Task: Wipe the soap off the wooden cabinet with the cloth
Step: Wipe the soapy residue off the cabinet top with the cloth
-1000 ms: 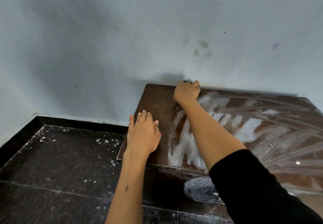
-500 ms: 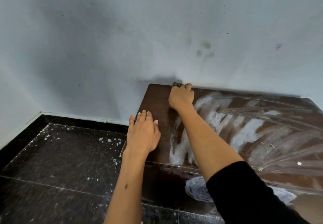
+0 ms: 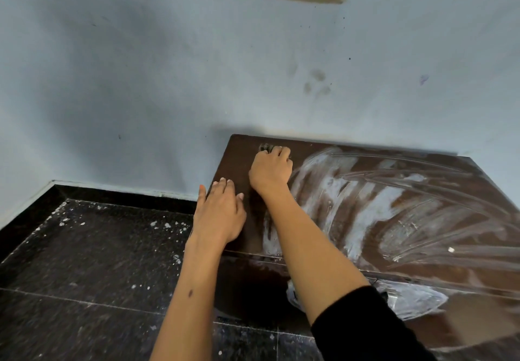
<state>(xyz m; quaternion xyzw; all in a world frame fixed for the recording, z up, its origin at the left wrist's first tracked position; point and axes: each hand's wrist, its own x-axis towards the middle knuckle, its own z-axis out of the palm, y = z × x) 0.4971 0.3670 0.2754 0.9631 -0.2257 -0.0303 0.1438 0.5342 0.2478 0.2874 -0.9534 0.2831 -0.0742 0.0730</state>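
A dark brown wooden cabinet (image 3: 439, 191) stands against the wall, its top smeared with white soap streaks (image 3: 349, 208) across the middle and right. My right hand (image 3: 271, 170) is at the back left of the top, fingers curled over a dark cloth (image 3: 266, 147) of which only a small edge shows past the fingertips. My left hand (image 3: 221, 214) rests flat on the left front part of the top, fingers straight and pointing to the wall. The wood around both hands looks dark and free of soap.
A pale blue wall (image 3: 168, 79) rises right behind the cabinet. Left of it lies a black speckled tile floor (image 3: 84, 262) with white specks. A crumpled clear plastic bag (image 3: 408, 301) hangs or lies at the cabinet's front, below my right forearm.
My right hand has slid with the cloth to the left along the back edge of the top. The left hand has stayed in place.
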